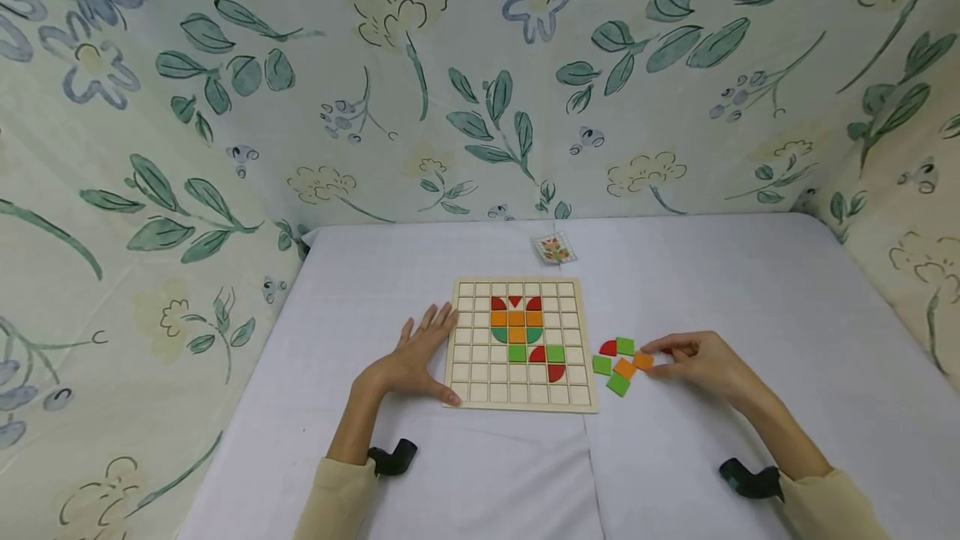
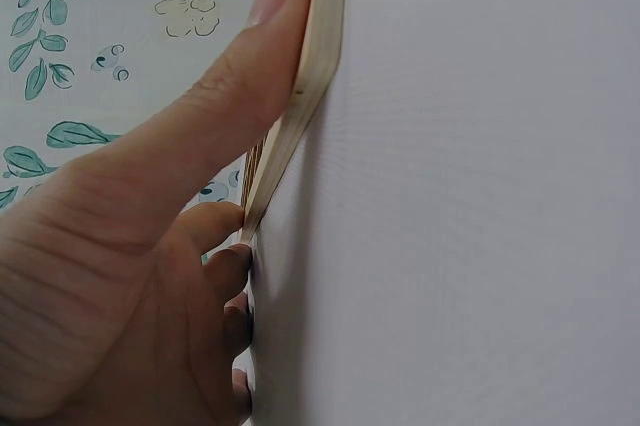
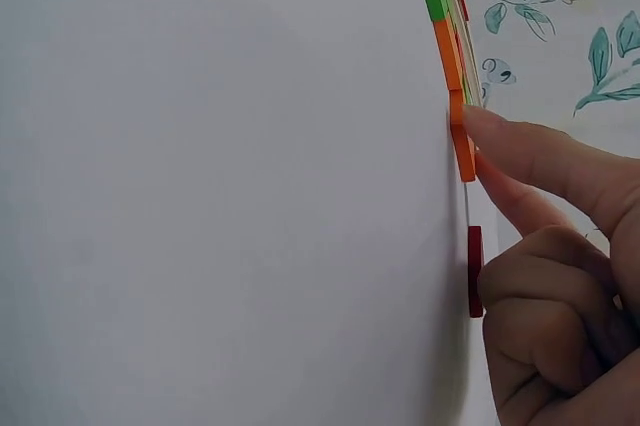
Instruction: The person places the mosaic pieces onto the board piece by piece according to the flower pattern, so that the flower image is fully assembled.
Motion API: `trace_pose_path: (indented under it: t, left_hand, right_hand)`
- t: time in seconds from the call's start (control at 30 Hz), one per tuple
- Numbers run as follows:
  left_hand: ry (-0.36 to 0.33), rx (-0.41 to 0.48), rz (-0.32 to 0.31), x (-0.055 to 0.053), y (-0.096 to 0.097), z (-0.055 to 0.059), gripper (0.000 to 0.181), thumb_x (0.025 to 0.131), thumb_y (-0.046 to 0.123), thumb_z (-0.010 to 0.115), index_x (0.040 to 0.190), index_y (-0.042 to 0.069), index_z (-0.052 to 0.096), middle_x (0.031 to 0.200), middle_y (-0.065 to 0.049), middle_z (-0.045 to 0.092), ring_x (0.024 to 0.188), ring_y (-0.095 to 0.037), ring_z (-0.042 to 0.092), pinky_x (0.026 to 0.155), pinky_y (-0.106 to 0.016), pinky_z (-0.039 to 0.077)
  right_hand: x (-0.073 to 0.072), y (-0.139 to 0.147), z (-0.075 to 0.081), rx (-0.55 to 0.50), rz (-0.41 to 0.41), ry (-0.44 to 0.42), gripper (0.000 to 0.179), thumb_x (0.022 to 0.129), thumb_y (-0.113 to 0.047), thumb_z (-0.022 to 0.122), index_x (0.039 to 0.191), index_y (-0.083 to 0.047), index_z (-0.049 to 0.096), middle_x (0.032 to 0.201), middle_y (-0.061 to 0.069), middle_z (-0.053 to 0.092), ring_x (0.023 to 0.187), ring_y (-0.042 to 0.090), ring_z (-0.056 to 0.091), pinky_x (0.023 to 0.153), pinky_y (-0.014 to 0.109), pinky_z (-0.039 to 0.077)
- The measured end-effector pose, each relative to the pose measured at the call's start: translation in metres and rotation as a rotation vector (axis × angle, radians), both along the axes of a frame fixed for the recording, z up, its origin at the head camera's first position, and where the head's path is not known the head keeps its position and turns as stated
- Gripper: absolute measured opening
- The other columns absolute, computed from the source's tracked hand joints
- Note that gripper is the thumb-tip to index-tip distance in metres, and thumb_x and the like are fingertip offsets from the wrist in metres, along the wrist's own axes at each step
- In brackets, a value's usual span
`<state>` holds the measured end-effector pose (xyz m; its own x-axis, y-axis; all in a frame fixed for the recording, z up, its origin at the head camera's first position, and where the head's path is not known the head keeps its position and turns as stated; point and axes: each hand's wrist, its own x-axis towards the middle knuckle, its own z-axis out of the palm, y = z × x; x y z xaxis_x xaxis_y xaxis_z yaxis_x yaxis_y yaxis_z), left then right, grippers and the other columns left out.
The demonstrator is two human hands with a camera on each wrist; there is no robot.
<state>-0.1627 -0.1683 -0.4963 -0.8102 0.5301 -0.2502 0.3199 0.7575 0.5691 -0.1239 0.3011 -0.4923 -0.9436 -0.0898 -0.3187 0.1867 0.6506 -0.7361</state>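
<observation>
A pale wooden grid board (image 1: 472, 390) lies on the table, bearing a tulip-like pattern of red, orange and green tiles (image 1: 517, 318). Along its left edge rests my left hand (image 1: 408, 365), fingers spread, thumb (image 2: 262, 51) on the near corner. Right of the board, my right hand (image 1: 701, 367) pinches an orange square tile (image 1: 643, 362) between thumb and forefinger, at table level. Several loose tiles lie close by, among them green squares (image 1: 602, 365) and a red quarter-round (image 1: 608, 347). In the right wrist view a dark red piece (image 3: 475, 271) is beside my curled fingers; contact is unclear.
Behind the board lies a small picture card (image 1: 555, 248) in a clear sleeve. White cloth (image 1: 405, 273) covers the table, with a fold line near the middle. Floral fabric (image 1: 480, 107) hangs behind and at the sides. Black devices (image 1: 750, 479) are strapped to both wrists.
</observation>
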Motion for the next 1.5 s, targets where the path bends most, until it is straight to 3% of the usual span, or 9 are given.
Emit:
trace_pose_path:
  t: [0.4, 1.07, 1.33, 1.5]
  left_hand:
    - [0.008, 0.01, 0.004, 0.001, 0.001, 0.001, 0.14, 0.065, 0.048, 0.096, 0.167, 0.01, 0.009, 0.176, -0.01, -0.002, 0.163, -0.035, -0.01, 0.13, -0.063, -0.008]
    - [0.006, -0.024, 0.001, 0.0, 0.0, 0.001, 0.141, 0.065, 0.052, 0.095, 0.168, 0.015, 0.007, 0.176, -0.005, -0.006, 0.163, -0.03, -0.012, 0.131, -0.06, -0.01]
    - [0.018, -0.01, 0.0, 0.0, 0.0, 0.0, 0.14, 0.065, 0.051, 0.096, 0.168, 0.012, 0.009, 0.176, -0.008, -0.003, 0.163, -0.033, -0.01, 0.13, -0.062, -0.008]
    - [0.015, 0.001, 0.005, 0.001, 0.0, 0.001, 0.141, 0.065, 0.05, 0.096, 0.168, 0.011, 0.009, 0.176, -0.009, -0.002, 0.163, -0.033, -0.01, 0.13, -0.062, -0.008]
  right_hand:
    - [-0.005, 0.0, 0.0, 0.031, -0.013, 0.029, 0.047, 0.085, -0.026, 0.085, 0.125, -0.002, 0.073, 0.064, -0.004, 0.031, 0.066, 0.013, 0.035, 0.059, 0.028, 0.031]
    - [-0.008, 0.001, -0.003, 0.011, -0.038, 0.03, 0.049, 0.084, -0.023, 0.086, 0.124, 0.0, 0.071, 0.063, -0.004, 0.031, 0.062, 0.011, 0.033, 0.054, 0.03, 0.027]
    - [-0.01, -0.003, -0.001, 0.082, -0.017, 0.084, 0.041, 0.088, -0.021, 0.081, 0.121, 0.002, 0.071, 0.063, -0.005, 0.032, 0.061, 0.01, 0.034, 0.054, 0.026, 0.029]
    - [-0.012, -0.007, 0.006, 0.048, -0.015, 0.102, 0.04, 0.09, -0.022, 0.08, 0.122, -0.002, 0.072, 0.063, -0.004, 0.032, 0.059, 0.01, 0.034, 0.05, 0.026, 0.028]
